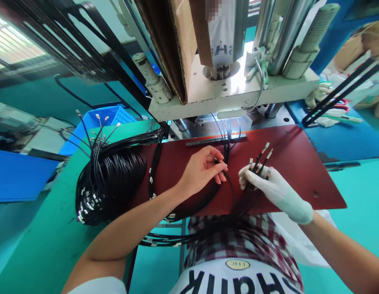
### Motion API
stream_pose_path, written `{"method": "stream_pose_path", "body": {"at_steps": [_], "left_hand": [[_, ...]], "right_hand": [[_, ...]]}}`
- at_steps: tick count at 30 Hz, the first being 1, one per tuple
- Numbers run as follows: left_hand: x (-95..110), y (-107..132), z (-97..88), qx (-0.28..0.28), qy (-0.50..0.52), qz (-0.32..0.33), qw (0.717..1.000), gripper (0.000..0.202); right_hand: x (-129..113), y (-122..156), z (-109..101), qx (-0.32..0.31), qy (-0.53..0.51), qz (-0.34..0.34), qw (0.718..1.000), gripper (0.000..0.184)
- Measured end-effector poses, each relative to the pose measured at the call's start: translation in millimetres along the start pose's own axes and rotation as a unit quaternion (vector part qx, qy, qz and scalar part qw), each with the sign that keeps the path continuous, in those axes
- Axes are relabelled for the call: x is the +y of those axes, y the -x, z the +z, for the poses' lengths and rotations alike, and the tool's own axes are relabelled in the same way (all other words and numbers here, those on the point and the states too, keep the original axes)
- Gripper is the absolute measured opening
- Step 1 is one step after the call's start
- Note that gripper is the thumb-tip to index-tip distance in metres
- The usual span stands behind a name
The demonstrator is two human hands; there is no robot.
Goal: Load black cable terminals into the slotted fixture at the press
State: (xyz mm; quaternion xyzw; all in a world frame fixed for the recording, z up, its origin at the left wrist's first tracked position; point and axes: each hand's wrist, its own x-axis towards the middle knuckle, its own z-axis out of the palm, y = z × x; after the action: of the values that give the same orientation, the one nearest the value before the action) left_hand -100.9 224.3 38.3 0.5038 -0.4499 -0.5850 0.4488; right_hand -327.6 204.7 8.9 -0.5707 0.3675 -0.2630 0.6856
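Note:
My bare left hand (201,167) is over the middle of the dark red board, thumb and fingers pinched round one black cable (230,185). To the right, my right hand (273,188) wears a white glove and is closed round a bunch of black cables (258,165). Their metal-tipped ends point up past the fingers, and their lengths run down toward my lap. Just beyond the left hand, more thin cables (227,141) reach back under the machine. A large coiled bundle of black cables (112,183) with silver connectors lies at the left.
A press-like machine (238,92) with metal columns stands right behind the red board (296,171). Cardboard (180,45) leans against it. Blue bins (18,173) are on the left beside the green table (54,245). A blue surface (339,139) at the right carries gloves and tools.

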Motion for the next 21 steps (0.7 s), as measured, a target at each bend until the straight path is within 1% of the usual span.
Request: {"method": "stream_pose_path", "body": {"at_steps": [2, 4, 7, 9, 11, 12, 13, 14, 16, 18, 19, 21], "left_hand": [[-3.1, -0.7, 1.9, -0.008, 0.009, -0.013, 1.000, 0.026], [-9.3, -3.0, 10.7, -0.040, 0.025, -0.031, 0.998, 0.025], [-22.8, -7.4, 33.2, -0.135, 0.055, -0.057, 0.988, 0.024], [-32.4, -9.6, 46.6, -0.207, 0.079, -0.090, 0.971, 0.026], [-39.0, -10.3, 52.6, -0.256, 0.090, -0.136, 0.953, 0.031], [-40.3, -9.6, 52.5, -0.269, 0.082, -0.156, 0.947, 0.035], [-39.9, -8.0, 50.8, -0.270, 0.065, -0.164, 0.947, 0.038], [-37.7, -5.5, 48.0, -0.260, 0.039, -0.156, 0.952, 0.041], [-29.2, 1.9, 42.5, -0.213, -0.020, -0.101, 0.972, 0.041], [-18.9, 10.8, 40.6, -0.168, -0.057, -0.042, 0.983, 0.039], [-14.8, 14.9, 41.5, -0.160, -0.063, -0.027, 0.985, 0.039], [-11.1, 20.9, 46.1, -0.168, -0.069, -0.016, 0.983, 0.041]], "right_hand": [[-7.1, 12.4, 4.9, 0.009, 0.019, -0.012, 1.000, 0.032], [-14.0, 26.0, 10.9, -0.011, 0.020, -0.010, 1.000, 0.029], [-21.8, 43.3, 19.9, -0.097, -0.022, 0.001, 0.995, 0.029], [-24.5, 50.9, 24.3, -0.143, -0.058, 0.012, 0.988, 0.031], [-24.2, 55.3, 26.2, -0.155, -0.071, 0.026, 0.985, 0.031], [-22.6, 56.6, 26.0, -0.148, -0.064, 0.030, 0.986, 0.032], [-19.8, 57.3, 25.1, -0.133, -0.046, 0.032, 0.989, 0.032], [-15.9, 57.7, 23.5, -0.119, -0.018, 0.033, 0.992, 0.031], [-5.0, 57.5, 19.5, -0.093, 0.052, 0.026, 0.994, 0.029], [8.0, 56.3, 16.0, -0.073, 0.107, 0.018, 0.991, 0.026], [14.5, 55.2, 15.0, -0.062, 0.123, 0.012, 0.990, 0.025], [26.2, 52.2, 14.5, -0.048, 0.124, -0.001, 0.991, 0.024]]}}
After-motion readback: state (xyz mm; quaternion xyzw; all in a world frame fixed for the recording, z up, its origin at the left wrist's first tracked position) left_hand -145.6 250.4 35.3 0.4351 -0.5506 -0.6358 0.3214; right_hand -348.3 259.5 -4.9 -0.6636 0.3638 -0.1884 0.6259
